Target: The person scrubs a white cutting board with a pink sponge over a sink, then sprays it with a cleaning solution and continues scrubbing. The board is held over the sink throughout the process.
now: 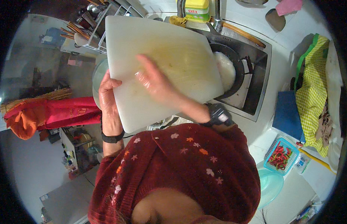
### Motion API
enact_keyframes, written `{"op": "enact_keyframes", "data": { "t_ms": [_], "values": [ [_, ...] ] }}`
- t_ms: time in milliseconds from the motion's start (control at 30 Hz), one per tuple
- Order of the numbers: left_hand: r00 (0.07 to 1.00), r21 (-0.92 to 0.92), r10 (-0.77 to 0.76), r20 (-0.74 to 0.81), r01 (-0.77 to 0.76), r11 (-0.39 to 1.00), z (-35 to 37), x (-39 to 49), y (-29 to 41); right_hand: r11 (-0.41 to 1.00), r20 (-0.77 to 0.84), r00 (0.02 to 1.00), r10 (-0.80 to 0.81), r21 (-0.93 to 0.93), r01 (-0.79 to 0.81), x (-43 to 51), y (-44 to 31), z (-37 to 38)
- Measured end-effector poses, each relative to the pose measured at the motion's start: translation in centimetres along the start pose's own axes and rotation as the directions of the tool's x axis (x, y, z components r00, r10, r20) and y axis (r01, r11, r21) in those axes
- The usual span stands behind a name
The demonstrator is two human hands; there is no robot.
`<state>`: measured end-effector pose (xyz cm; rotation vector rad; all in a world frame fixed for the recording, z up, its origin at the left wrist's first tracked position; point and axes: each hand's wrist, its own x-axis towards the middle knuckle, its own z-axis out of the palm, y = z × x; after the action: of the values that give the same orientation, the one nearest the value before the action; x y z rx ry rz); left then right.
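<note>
A large white plastic cutting board (168, 33) with yellowish stains is held up at a tilt in front of me. My left hand (107, 89) grips its left edge, thumb on the near face and the fingers mostly hidden behind. Wet and blurred by motion, my right hand (156, 84) lies over the middle of the stained face, fingers extended. It holds nothing, and I cannot tell how firmly it touches the board. Partly covered by the board's right edge, a black wok (239, 71) with cloudy whitish liquid (226, 70) sits in the sink (259, 92).
Behind the board stand a faucet (217, 19) and a yellow detergent tub (197, 11). A wire rack (102, 39) with chopsticks (75, 30) is at left. Rightward are a checkered cloth (313, 84), a blue basket (295, 152) of cut red chillies (280, 156) and a teal basin (271, 184).
</note>
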<state>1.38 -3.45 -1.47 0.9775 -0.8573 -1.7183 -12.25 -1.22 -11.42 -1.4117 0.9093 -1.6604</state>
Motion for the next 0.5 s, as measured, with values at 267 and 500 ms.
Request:
{"op": "enact_keyframes", "data": {
  "t_ms": [267, 500],
  "values": [
    [0.999, 0.036, -0.041, -0.014, 0.041, 0.999, -0.7, 0.6, 0.2, 0.681, -0.239, 0.853, 0.464, -0.52, -0.516, -2.5, 14.2, -11.1],
    [0.999, -0.029, -0.013, -0.035, 0.012, 1.0, -1.0, 0.2, -0.1, 0.363, -0.571, 0.782, 0.251, -0.693, -0.623, -10.3, 31.4, -25.5]
  ]
}}
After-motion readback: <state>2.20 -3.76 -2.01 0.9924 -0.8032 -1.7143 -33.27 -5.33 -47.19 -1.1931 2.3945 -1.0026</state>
